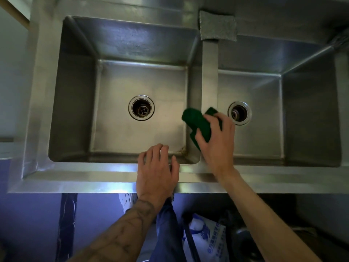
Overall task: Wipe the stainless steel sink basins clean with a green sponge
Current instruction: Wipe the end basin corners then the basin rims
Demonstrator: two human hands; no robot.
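Noted two bare forearms nearest the lens, the left one tattooed. Found the left hand [157, 171] laid flat on the front rim [94, 176], fingers straight and apart, tips just over the edge of the left basin [139, 87], holding nothing. Found the right hand [217, 140] above the divider [209, 72], near its front end, fingers and thumb curled round the sponge [198, 121]. Saw the sponge bent across that divider, one flap on the left basin's side, a corner peeking toward the right basin [260, 91]; could not tell whether it touched the metal. Judged its long axis to run roughly front to back, far end slanted left toward the left drain [141, 107]. Judged it light, soft and floppy, likely slick if wet; best gripped across the middle, palm pressing flat, to stop the flaps folding under. Spotted a grey pad [218, 25] on the back ledge, well apart.
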